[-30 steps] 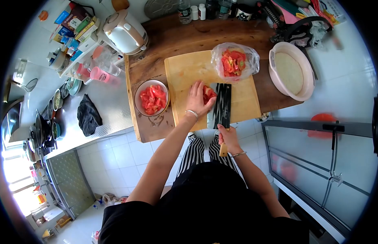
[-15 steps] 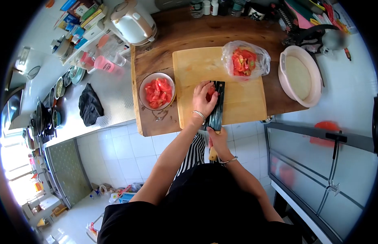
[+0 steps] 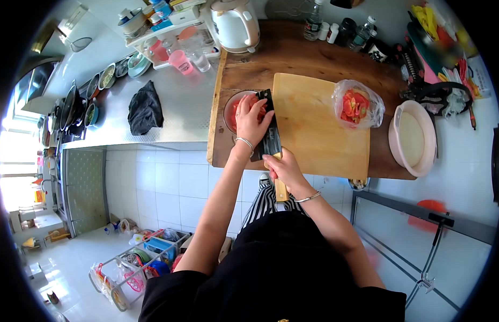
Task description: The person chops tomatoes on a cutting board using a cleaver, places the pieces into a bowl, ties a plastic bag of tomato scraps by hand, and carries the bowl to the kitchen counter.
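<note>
Cleaver [image 3: 270, 137], just one, has its wooden handle wrapped by the closed fingers of the right hand [image 3: 285, 169], with the handle's end showing below the fist. The left hand [image 3: 251, 124] reaches over the bowl [image 3: 226, 121], its fingers a little apart and curved down over red tomato pieces [image 3: 237, 103] beside the broad blade; whether they pinch any piece cannot be told. Each wrist carries one bracelet.

The blade lies between the left hand and the cutting board [image 3: 324, 147], over the board's left edge. That single bowl is on the wooden table [image 3: 292, 45], left of the board, with tomato pieces in it, too crowded to count. One clear plastic bag [image 3: 374, 109] at the board's upper right holds more cut tomato [image 3: 355, 105].

Farther out are one pink basin [image 3: 398, 131] to the right, one kettle [image 3: 231, 29] at the upper left, and one black cloth [image 3: 145, 110] on the metal counter [image 3: 182, 115].
</note>
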The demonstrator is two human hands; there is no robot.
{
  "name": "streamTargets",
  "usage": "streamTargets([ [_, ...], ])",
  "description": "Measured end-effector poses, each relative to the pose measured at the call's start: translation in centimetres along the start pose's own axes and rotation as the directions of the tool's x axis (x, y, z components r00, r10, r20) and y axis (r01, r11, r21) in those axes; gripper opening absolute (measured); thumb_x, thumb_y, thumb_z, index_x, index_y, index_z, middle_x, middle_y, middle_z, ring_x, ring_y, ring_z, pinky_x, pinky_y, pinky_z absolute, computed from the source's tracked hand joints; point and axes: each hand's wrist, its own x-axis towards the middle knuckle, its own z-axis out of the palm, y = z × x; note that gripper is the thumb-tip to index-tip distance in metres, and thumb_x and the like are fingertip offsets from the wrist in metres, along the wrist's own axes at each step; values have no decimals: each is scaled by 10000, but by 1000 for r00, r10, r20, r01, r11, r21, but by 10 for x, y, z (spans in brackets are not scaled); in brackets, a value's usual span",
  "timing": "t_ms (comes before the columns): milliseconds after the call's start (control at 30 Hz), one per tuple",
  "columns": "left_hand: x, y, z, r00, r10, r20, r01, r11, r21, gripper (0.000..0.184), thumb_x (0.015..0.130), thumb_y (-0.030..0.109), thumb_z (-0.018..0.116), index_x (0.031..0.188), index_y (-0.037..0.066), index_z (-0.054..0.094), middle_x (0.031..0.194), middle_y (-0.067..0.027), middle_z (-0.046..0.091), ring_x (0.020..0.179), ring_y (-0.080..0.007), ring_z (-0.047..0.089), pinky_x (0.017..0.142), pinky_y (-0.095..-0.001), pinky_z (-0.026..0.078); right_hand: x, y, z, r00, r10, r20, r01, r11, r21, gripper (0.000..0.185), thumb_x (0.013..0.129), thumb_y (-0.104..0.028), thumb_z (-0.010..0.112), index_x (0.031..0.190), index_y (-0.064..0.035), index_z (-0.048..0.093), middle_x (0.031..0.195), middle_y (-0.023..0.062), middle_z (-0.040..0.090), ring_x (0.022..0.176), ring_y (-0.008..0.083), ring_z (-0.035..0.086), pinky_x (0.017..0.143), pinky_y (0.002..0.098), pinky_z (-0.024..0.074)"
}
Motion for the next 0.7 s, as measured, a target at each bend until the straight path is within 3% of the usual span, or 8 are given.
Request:
streamTargets([
  [233, 7, -50, 5, 985, -173, 29, 172, 985, 25, 276, 833, 214, 656, 1054, 48, 646, 1197, -152, 576, 1119, -357, 518, 982, -411, 413, -15, 0, -17, 997, 33, -73, -32, 999, 14, 202, 893, -144, 630, 835, -81, 446, 598, -7, 483, 427, 78, 449, 387, 246, 388],
  [367, 12, -41, 5, 989, -129, 72, 118, 982, 149, 289, 797, 155, 629, 1063, 40, 634, 1165, -149, 598, 1128, -360, 521, 995, -429, 415, -29, -11, -62, 964, -148, -219, 104, 974, -199, 213, 888, -182, 654, 957, -41, 510, 596, -22, 495, 432, 68, 456, 388, 231, 376],
  [400, 15, -35, 5, 996, -76, 56, 70, 993, 99, 275, 802, 148, 625, 1052, 36, 635, 1169, -147, 599, 1140, -358, 519, 999, -429, 411, -23, -10, -86, 942, -201, -270, 68, 899, -432, 302, 890, -239, 650, 1065, -20, 538, 597, 24, 544, 473, 117, 527, 419, 283, 424],
  [467, 19, -24, 13, 1000, 16, 14, -16, 1000, -12, 230, 818, 121, 608, 1024, 23, 637, 1164, -149, 606, 1140, -357, 532, 994, -436, 414, -6, -21, -127, 808, -540, -235, -40, 347, -937, 406, 876, -290, 633, 1183, -39, 546, 692, 192, 633, 648, 354, 651, 546, 437, 501],
  [533, 21, -4, 21, 996, 63, 62, -53, 986, -159, 210, 820, 63, 602, 1022, 16, 635, 1140, -156, 612, 1086, -351, 565, 943, -420, 457, 9, -39, -154, 751, -652, -106, -81, 68, -994, 321, 865, -247, 629, 1110, -51, 558, 704, 188, 641, 676, 376, 644, 551, 455, 502],
  [567, 18, 9, 24, 993, 61, 101, -34, 967, -251, 219, 817, 42, 600, 1031, 15, 633, 1138, -157, 612, 1073, -348, 573, 925, -413, 471, 18, -46, -164, 748, -655, -110, -86, 69, -994, 321, 865, -247, 629, 1110, -51, 558, 704, 188, 641, 676, 376, 644, 551, 455, 502],
  [633, 5, 23, 41, 984, 101, 145, -44, 934, -354, 271, 825, 15, 579, 1093, 8, 615, 1154, -155, 610, 1076, -352, 575, 910, -408, 479, 33, -54, -177, 775, -632, 17, -79, -124, -989, 221, 861, -209, 617, 1012, -63, 547, 683, 172, 633, 669, 351, 651, 549, 467, 499],
  [700, -9, 28, 58, 975, 26, 219, 58, 928, -367, 325, 835, 30, 569, 1159, 15, 584, 1204, -158, 590, 1116, -360, 553, 943, -413, 459, 38, -47, -176, 779, -626, 26, -87, -150, -985, 158, 856, -174, 599, 934, -66, 514, 684, 171, 628, 652, 355, 646, 542, 473, 498],
])
